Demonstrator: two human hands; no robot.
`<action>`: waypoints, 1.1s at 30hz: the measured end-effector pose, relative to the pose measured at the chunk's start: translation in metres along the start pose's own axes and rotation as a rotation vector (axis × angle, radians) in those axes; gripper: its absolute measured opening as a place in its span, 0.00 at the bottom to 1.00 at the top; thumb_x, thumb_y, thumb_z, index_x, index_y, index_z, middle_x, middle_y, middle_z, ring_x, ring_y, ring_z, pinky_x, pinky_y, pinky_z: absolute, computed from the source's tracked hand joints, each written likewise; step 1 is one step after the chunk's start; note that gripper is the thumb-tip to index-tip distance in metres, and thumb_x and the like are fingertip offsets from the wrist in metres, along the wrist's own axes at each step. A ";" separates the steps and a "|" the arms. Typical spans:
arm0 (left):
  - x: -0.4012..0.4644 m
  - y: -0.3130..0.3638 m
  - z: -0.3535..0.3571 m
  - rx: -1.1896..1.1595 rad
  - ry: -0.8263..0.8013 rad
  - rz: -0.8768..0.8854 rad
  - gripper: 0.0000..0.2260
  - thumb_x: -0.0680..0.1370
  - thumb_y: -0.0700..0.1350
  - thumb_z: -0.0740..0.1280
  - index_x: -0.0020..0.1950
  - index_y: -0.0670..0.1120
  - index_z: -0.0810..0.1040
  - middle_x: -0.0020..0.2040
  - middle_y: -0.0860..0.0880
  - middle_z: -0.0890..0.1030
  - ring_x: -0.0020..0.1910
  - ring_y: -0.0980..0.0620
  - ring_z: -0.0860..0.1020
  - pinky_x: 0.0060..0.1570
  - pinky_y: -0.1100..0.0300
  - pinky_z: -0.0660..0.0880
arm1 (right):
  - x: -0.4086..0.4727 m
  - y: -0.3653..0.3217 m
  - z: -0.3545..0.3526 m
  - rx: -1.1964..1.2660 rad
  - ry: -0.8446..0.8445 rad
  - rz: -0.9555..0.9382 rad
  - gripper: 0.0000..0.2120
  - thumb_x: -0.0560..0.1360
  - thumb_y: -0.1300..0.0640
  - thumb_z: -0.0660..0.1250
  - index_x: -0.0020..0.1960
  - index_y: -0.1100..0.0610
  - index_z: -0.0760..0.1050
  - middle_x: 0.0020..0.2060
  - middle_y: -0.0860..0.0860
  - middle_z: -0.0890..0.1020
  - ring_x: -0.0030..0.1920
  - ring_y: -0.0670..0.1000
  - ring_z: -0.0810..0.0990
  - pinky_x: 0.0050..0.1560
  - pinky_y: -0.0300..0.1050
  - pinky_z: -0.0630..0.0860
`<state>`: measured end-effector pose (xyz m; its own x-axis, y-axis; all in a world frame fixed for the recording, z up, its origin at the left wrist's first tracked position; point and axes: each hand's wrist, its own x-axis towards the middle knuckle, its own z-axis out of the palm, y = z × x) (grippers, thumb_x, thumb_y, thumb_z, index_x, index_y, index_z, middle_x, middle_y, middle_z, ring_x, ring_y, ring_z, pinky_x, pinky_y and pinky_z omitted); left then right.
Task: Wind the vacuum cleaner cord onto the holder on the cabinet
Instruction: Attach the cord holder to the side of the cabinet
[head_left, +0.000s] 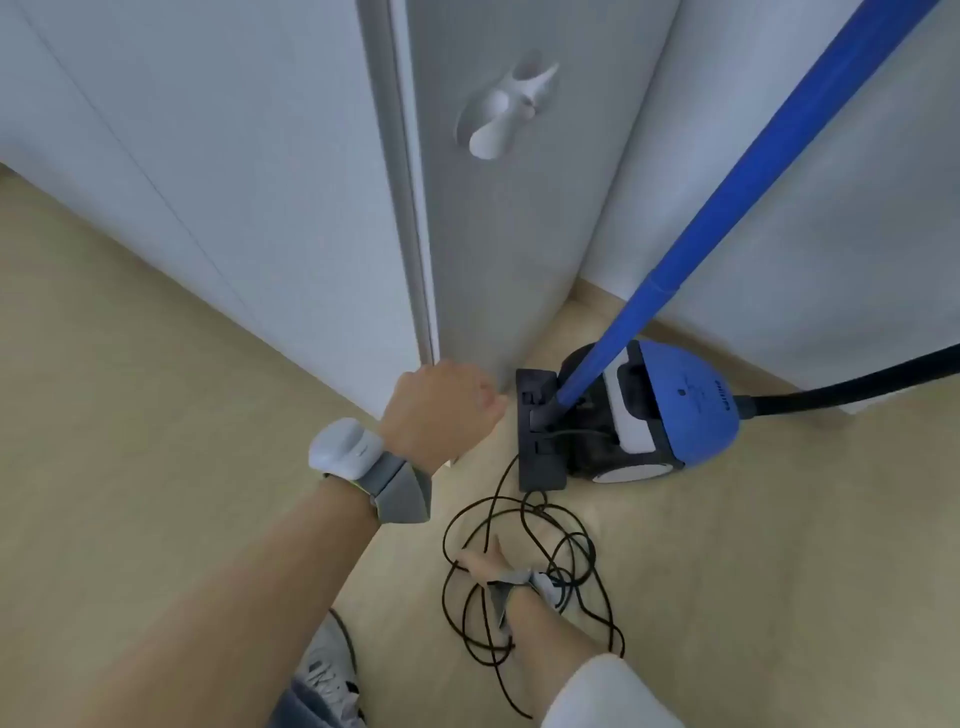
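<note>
One black cord (524, 561) loose in coils, lower centre floor. Right hand (485, 566) reaches into coils, grip unclear. Left hand (441, 410) curled, holding nothing visible. One white holder (506, 111) upper centre on cabinet (498, 249). One blue vacuum (670, 410) right.

Matt black cord (524, 525) — glossy white plastic holder (506, 111), wood-look floor (156, 395)

The single head view looks steeply down from standing height, facing the cabinet (498, 218) corner. The floor at the cabinet's foot fills the lower frame.
</note>
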<state>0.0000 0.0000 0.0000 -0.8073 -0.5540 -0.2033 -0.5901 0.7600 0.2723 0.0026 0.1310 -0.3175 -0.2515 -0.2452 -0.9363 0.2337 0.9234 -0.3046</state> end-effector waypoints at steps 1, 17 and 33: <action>-0.001 -0.002 -0.001 0.003 -0.016 0.002 0.15 0.81 0.57 0.57 0.49 0.54 0.82 0.45 0.53 0.83 0.43 0.50 0.80 0.46 0.57 0.75 | 0.006 0.000 0.002 0.027 0.062 -0.006 0.45 0.78 0.50 0.66 0.82 0.57 0.39 0.79 0.58 0.59 0.75 0.60 0.65 0.73 0.51 0.66; -0.009 0.001 -0.011 0.021 0.002 0.006 0.16 0.82 0.57 0.56 0.51 0.52 0.81 0.46 0.52 0.83 0.45 0.50 0.79 0.46 0.57 0.73 | -0.062 -0.027 -0.014 0.299 0.096 -0.225 0.11 0.82 0.65 0.56 0.51 0.64 0.77 0.33 0.53 0.77 0.28 0.48 0.75 0.26 0.38 0.73; -0.084 0.022 -0.015 -0.129 -0.300 -0.099 0.22 0.79 0.62 0.56 0.61 0.51 0.80 0.57 0.50 0.82 0.56 0.47 0.80 0.62 0.53 0.74 | -0.302 -0.103 -0.135 0.808 -0.093 -0.768 0.08 0.82 0.67 0.59 0.59 0.68 0.72 0.52 0.66 0.83 0.49 0.61 0.85 0.54 0.53 0.83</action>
<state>0.0551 0.0579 0.0371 -0.7203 -0.4836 -0.4973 -0.6767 0.6476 0.3504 -0.0722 0.1501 0.0205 -0.5278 -0.7206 -0.4496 0.5964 0.0626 -0.8003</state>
